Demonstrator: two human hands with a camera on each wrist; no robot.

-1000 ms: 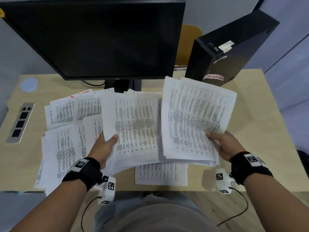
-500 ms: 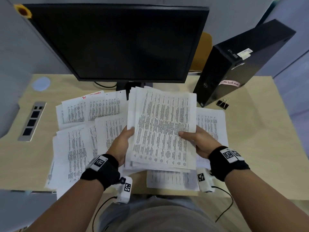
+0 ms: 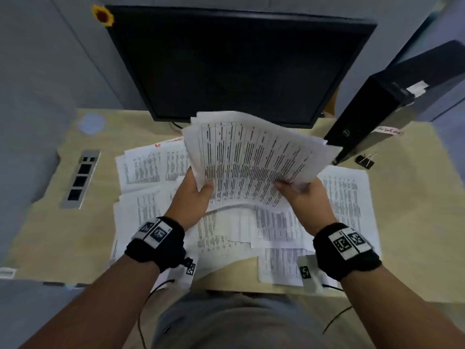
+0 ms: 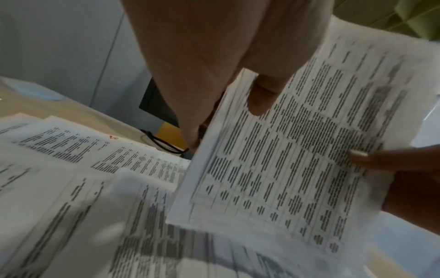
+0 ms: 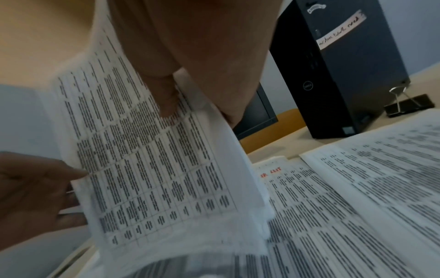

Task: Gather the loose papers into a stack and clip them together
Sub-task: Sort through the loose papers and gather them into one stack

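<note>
Hands, left (image 3: 193, 195) and right (image 3: 305, 197), each pinch the uneven bundle (image 3: 254, 159) raised above the desk (image 3: 415, 222). Fanned edges could let sheets slip back onto the desk, away from the clip (image 3: 365, 160).

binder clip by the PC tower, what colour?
Black body with silver wire handles; the binder clip shows best in the right wrist view, resting on the desk.

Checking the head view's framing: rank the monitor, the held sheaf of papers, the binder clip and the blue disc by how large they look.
1. monitor
2. held sheaf of papers, though nearness to the camera enlarges it
3. blue disc
4. binder clip, smallest
</note>
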